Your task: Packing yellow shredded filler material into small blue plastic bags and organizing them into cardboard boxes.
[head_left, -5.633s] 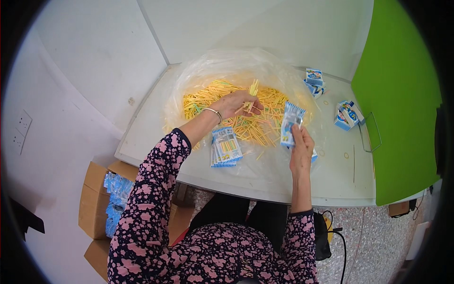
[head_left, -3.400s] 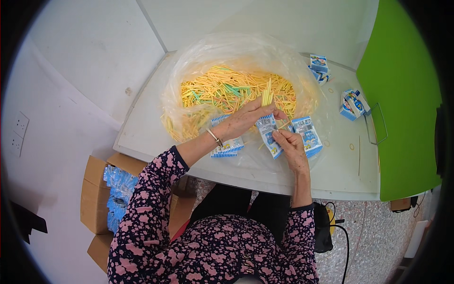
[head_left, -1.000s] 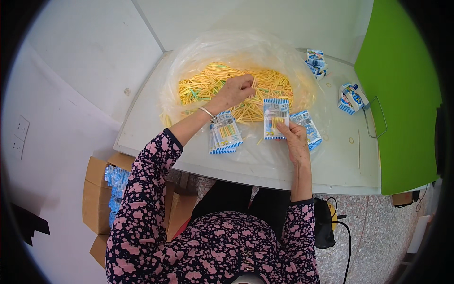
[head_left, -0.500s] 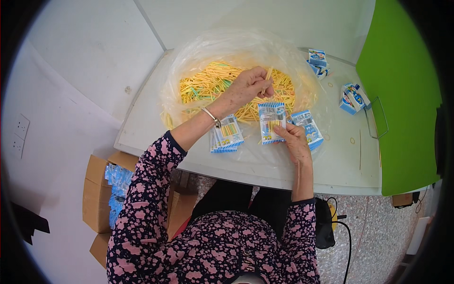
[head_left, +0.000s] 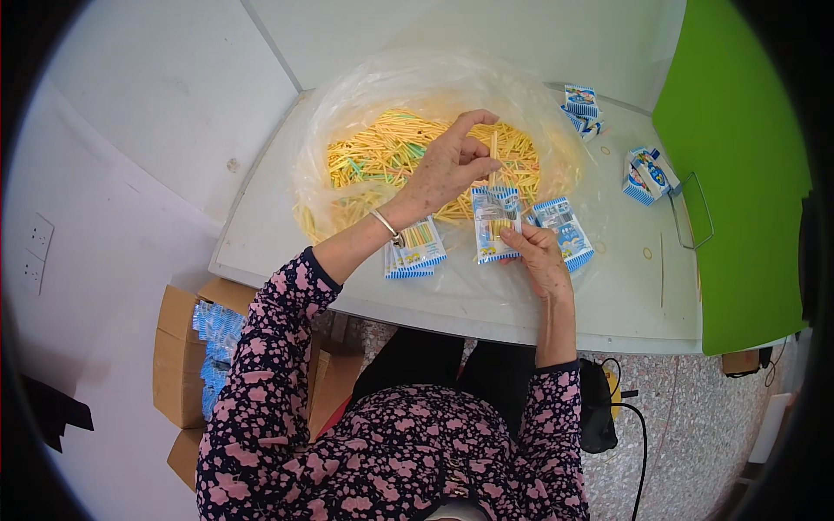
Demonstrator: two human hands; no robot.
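Observation:
My left hand (head_left: pixel 450 167) pinches a few thin pale-yellow sticks (head_left: pixel 494 149) upright between thumb and fingers, its index finger stretched out above. The sticks' lower end meets the top edge of a small blue-and-white packet (head_left: pixel 497 217); whether it is inside is hard to make out. My right hand (head_left: pixel 540 259) holds this packet by its lower right side, thumb on the front. Through its clear window, more yellow sticks show. Behind both hands, a big clear plastic bag (head_left: pixel 326 113) lies spread wide around a heap of yellow sticks (head_left: pixel 382 143), some green.
Several similar packets (head_left: pixel 419 247) lie stacked left of the held one, others (head_left: pixel 563 233) to its right. Blue-and-white packs (head_left: pixel 647 176) and a metal wire stand (head_left: pixel 698 213) sit by the green panel (head_left: pixel 747 191). A cardboard box (head_left: pixel 178 356) of blue packets stands lower left.
My left hand has lowered the sticks to the packet's top edge, and its index finger has lifted away and straightened. My right hand and the packet stay nearly in place.

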